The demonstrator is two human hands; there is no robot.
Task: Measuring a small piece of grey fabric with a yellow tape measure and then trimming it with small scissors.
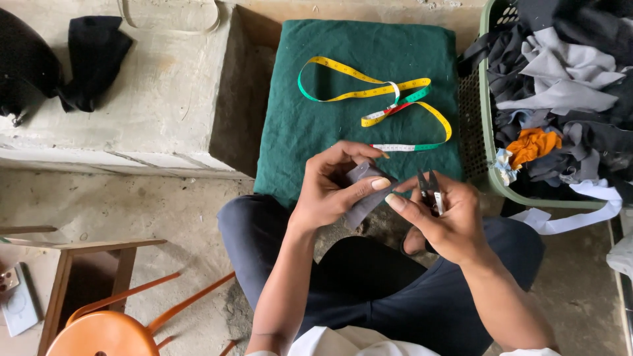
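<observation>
My left hand (pixel 330 188) pinches a small grey piece of fabric (pixel 364 198) between thumb and fingers, above my lap. My right hand (pixel 445 214) touches the same fabric with its thumb and holds small thread snips (pixel 430 190), blades pointing up. Both hands hover at the near edge of a green cushion (pixel 310 118). A yellow and green measuring tape (pixel 379 92) lies looped on the cushion just beyond my hands.
A green basket (pixel 486 99) full of grey, black and orange fabric scraps stands at the right, a white strip hanging over its rim. Black cloth (pixel 89 59) lies on a concrete ledge at the upper left. An orange stool (pixel 109 329) and wooden frame stand at the lower left.
</observation>
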